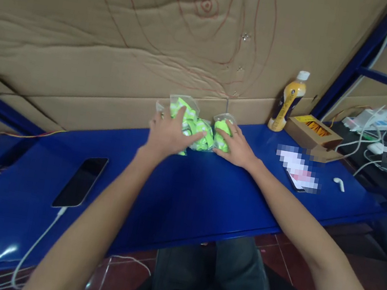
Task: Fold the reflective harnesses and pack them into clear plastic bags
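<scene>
Several clear plastic bags of bright green pieces [200,131] lie in a heap at the back of the blue table [177,197], against a cardboard wall. My left hand [167,133] rests on the left part of the heap, fingers spread over the bags. My right hand [236,147] lies against the right side, fingers curled onto the rightmost green bag [221,129]. Both arms reach forward across the table.
A black phone [80,181] on a white cable lies at the left. At the right stand a yellow bottle [290,102], an open cardboard box [312,130], a second phone [298,170], a white earbud [339,183] and tangled chargers [371,125].
</scene>
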`<state>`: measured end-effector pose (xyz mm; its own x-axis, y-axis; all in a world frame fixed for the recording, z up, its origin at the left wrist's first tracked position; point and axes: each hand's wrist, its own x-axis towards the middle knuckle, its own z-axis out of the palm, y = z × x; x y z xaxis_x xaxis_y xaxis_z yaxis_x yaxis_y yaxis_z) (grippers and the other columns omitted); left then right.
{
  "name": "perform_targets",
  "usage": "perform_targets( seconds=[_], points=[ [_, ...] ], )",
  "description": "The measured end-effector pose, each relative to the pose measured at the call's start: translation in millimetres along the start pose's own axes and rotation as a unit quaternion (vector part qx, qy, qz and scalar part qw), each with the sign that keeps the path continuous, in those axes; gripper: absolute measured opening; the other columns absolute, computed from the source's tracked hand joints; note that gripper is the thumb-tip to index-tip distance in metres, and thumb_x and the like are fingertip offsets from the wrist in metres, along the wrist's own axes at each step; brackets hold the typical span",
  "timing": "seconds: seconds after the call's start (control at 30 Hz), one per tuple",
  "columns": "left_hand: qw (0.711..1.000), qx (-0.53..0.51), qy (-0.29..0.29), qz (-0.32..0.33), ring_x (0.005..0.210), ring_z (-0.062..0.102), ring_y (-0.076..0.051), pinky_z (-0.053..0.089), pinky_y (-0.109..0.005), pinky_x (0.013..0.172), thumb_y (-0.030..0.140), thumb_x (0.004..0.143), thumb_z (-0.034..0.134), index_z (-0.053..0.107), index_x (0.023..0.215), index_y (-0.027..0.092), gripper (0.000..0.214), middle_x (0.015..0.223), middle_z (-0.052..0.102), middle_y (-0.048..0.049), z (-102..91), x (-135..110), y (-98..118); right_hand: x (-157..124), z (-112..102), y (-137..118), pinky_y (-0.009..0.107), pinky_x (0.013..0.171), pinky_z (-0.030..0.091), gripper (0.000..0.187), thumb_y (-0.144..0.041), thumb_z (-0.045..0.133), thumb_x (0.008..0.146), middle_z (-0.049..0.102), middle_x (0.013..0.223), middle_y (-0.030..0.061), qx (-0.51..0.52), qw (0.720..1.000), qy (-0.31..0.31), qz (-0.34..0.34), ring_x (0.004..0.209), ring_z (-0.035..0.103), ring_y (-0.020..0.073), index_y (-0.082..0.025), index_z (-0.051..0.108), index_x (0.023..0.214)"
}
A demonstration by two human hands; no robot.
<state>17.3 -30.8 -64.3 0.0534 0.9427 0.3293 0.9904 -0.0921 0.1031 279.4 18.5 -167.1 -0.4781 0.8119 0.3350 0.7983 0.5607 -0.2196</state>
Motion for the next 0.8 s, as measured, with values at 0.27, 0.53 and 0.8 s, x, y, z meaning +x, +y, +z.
perform_targets(
  seconds=[0.27,0.53,0.8],
  points=[
    [0.997,-0.035,0.069,0.001,0.138,0.062,-0.043,0.050,-0.056,0.116,0.033,0.094,0.063,0.050,0.166,0.018,0.074,0.154,0.061,-0.0220,-1.6,3,2,-1,-5,-3,0.069,0.130,0.034,0.085,-0.065,0.068,0.100,0.026,0.181,0.0233,0.005,1.000,-0.001,-0.007,0.169,0.022,0.0484,-0.022,0.046,0.170],
    [0.976,-0.062,0.171,-0.116,0.145,0.054,-0.047,0.041,-0.063,0.122,0.050,0.097,0.055,0.044,0.167,0.015,0.079,0.156,0.061,-0.0169,-18.0,-19,-99,-2,-9,-12,0.073,0.127,0.037,0.081,-0.056,0.071,0.099,0.024,0.183,0.0216,-0.009,1.000,-0.008,0.018,0.166,0.027,0.0535,-0.023,0.048,0.169],
    [0.993,-0.038,0.073,-0.089,0.167,0.021,-0.051,0.021,-0.069,0.132,0.067,0.102,0.043,0.051,0.161,0.006,0.086,0.177,0.029,-0.0316,36.5,-19,-119,-2,-14,-13,0.084,0.129,0.019,0.086,-0.056,0.075,0.094,0.022,0.183,0.0221,-0.028,0.998,-0.003,0.052,0.167,0.020,0.0563,-0.023,0.049,0.168]
  ],
)
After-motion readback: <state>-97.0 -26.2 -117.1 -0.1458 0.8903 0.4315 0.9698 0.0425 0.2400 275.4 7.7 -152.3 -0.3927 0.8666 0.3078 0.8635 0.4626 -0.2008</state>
